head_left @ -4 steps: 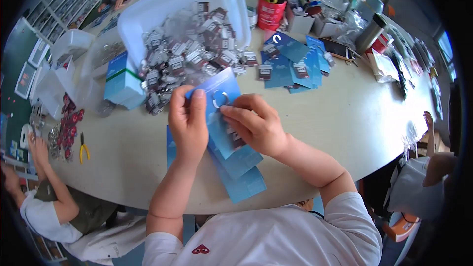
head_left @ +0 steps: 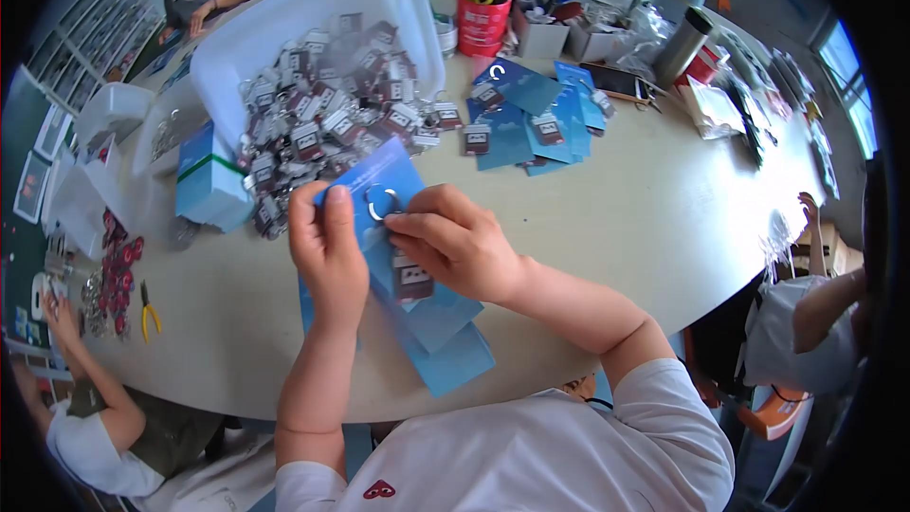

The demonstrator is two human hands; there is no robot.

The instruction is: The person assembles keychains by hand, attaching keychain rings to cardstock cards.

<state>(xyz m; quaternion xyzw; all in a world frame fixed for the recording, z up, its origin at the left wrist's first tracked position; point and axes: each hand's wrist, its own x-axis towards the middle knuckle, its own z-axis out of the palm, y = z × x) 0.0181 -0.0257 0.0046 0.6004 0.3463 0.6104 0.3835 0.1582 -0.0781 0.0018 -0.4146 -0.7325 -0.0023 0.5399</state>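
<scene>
My left hand pinches the left edge of a blue backing card between thumb and fingers, above the table. On the card's upper part lies a silver split ring. My right hand has its thumb and fingertips closed on the lower side of that ring. From it hangs a small cassette-shaped keychain pendant, lying against the card below my fingers. More blue cards lie on the table underneath, partly covered by my hands and the held card.
A white tub spills cassette keychains onto the table. A banded card stack stands beside it. Finished-looking cards with keychains lie right of it. Yellow pliers lie left. A red pen cup stands behind. Other people sit around.
The whole view has shifted, so the table and tub sit further left. The pendant shows more of its face below my right fingers. Both hands keep their grip.
</scene>
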